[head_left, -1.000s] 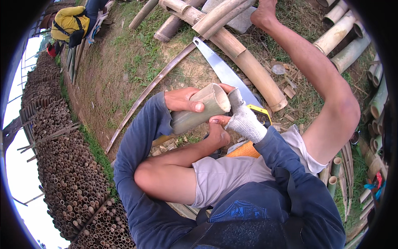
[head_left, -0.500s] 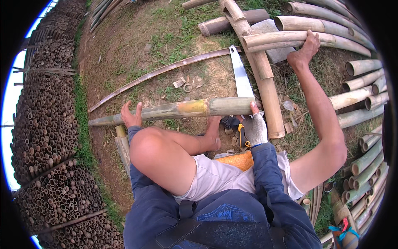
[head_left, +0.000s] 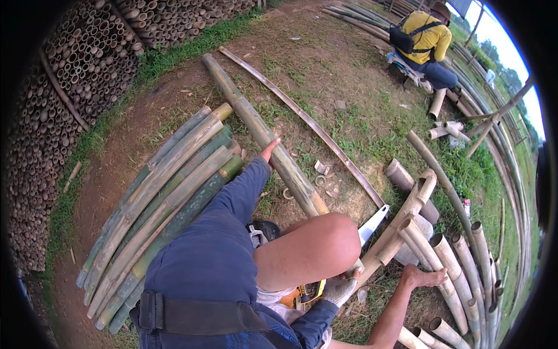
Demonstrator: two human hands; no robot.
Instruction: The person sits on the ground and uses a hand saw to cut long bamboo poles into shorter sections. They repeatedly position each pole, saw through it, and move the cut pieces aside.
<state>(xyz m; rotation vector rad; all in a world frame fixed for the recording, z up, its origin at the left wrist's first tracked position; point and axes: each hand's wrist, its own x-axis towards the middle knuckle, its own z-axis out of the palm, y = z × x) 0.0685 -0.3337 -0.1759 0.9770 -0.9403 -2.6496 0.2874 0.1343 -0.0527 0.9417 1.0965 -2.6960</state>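
Observation:
A long bamboo pole (head_left: 293,177) runs diagonally from the upper left down past my raised knee, which hides part of it. My left hand (head_left: 268,151) is closed on the middle of its length, thumb showing along the side. My right hand (head_left: 340,289), in a pale work glove with a bare thumb, grips the pole's near end beside the knee. Beyond the knee shows a handsaw blade (head_left: 373,224). Close to my gloved hand is a yellow-and-black handle (head_left: 314,291), partly hidden by my leg.
Cut bamboo poles (head_left: 168,192) lie stacked at my left. A thin bamboo strip (head_left: 302,119) crosses the ground. My bare foot (head_left: 427,276) rests on bamboo at the right, near a thick bamboo support (head_left: 401,224). A person in yellow (head_left: 421,38) sits farther off. Bundled bamboo (head_left: 81,64) lines the left.
My view has swung to the left, bringing the stacked poles and the person in yellow into sight. Both hands remain on the bamboo pole, whose near end is now mostly behind my knee.

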